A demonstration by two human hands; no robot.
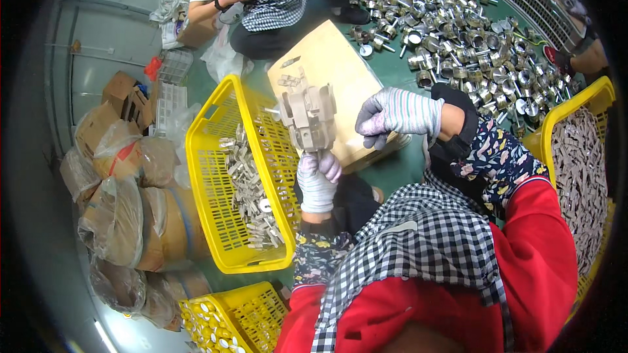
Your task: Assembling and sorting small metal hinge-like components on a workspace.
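My left hand (318, 182), in a striped knit glove, is closed round the lower end of a greyish metal fitting with several blocky arms (309, 116). The fitting stands up over the near left part of a tan board (343, 59) and is smeared by motion. To its right, apart from it, my right hand (398, 112) hovers over the board's right edge, also gloved. Its fingers are curled and pressed together; what they hold, if anything, is hidden. A few small metal pieces (288, 80) lie on the board beyond the fitting.
Left of the board stands a yellow basket (196, 150) with loose metal pieces; another yellow basket (548, 132) at right is heaped with similar ones. Many round metal cups with stems (458, 46) cover the floor at far right. Bagged cartons (124, 209) line the left. A person (275, 6) sits opposite.
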